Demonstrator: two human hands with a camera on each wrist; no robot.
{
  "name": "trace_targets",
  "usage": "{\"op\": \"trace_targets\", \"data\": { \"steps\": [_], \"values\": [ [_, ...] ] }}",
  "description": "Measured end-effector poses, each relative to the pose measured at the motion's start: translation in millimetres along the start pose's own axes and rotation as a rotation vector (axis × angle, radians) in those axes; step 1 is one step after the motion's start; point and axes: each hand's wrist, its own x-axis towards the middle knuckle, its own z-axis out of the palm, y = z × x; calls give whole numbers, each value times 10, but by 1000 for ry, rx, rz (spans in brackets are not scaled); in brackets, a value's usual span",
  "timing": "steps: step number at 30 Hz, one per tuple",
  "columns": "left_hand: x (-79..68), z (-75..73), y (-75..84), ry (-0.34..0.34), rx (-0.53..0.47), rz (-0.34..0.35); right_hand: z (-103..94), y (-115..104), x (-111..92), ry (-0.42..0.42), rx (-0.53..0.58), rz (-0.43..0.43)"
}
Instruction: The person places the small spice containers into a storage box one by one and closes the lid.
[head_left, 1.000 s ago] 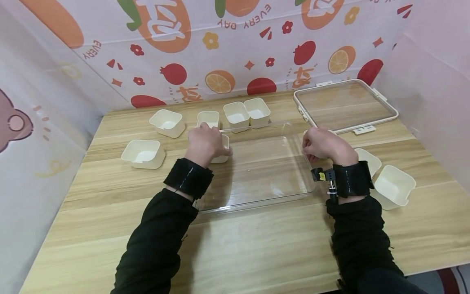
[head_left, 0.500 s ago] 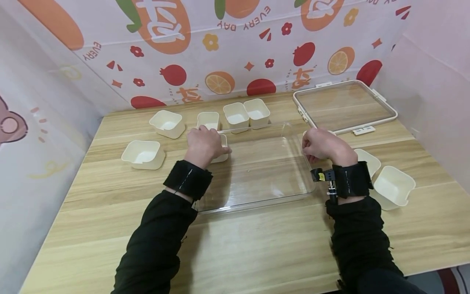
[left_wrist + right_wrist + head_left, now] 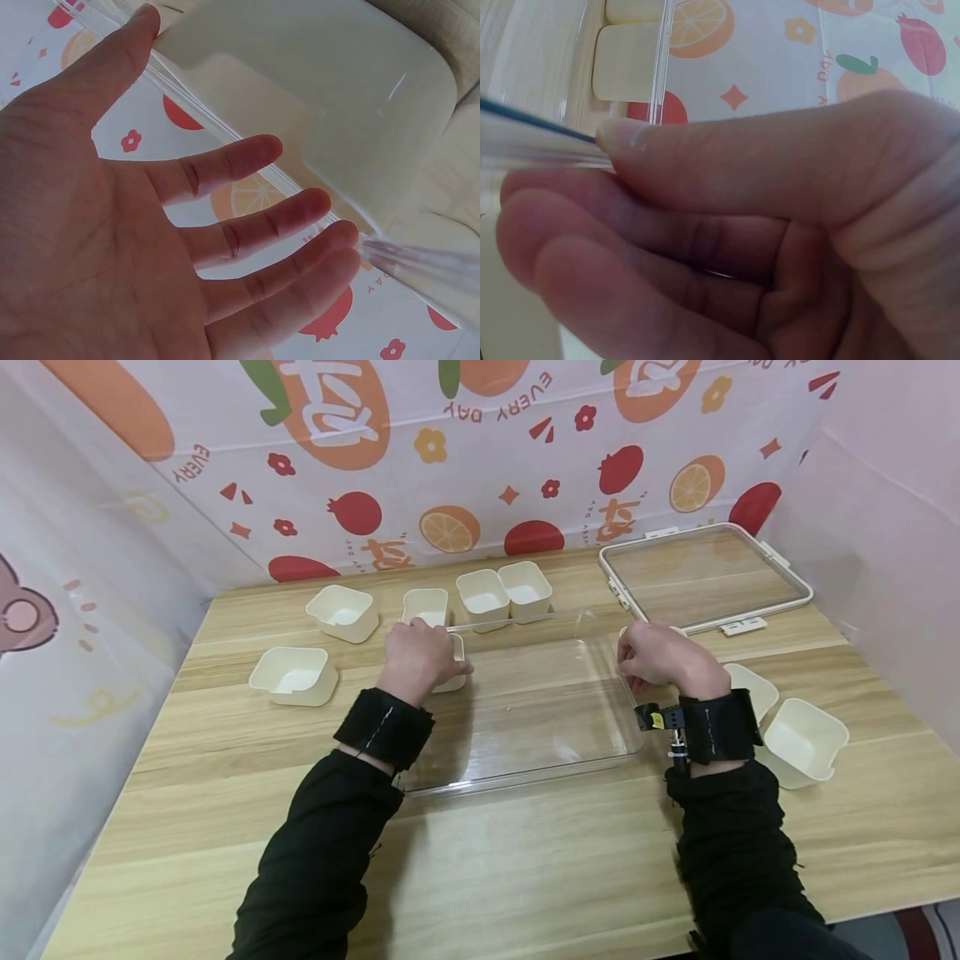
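Observation:
A clear plastic box stands in the middle of the table, with a cream plastic cup inside its back left part. My left hand reaches over the box's left side. In the left wrist view its thumb touches the edge of the cup, while the other fingers, loosely extended, lie along the box's rim. At the opposite side, my right hand pinches the right wall of the box. Thumb and curled fingers meet at that rim in the right wrist view. My left hand hides part of the cup.
Cream cups stand around the box: several at the back and left, including a cup, and others at the right, including a cup. A clear lid with a white frame lies at the back right, before a printed cloth.
My left hand and the cup in the box have shifted very slightly to the left. My right hand stays on the box wall.

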Motion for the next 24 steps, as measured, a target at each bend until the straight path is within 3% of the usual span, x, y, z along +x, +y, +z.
{"op": "trace_targets", "data": {
  "steps": [5,12,17,24],
  "values": [
    [-11,-2,-10,-18,-8,1,-1,-3,-3,-2,3,1],
    [-84,-96,-101,-50,-156,34,9,2,-3,4,1,-7],
    [-218,-190,-254,25,-222,97,12,-8,4,-7,10,-6],
    [-319,-199,-435,126,-260,118,1,-13,6,-3,38,-13]
  ]
}}
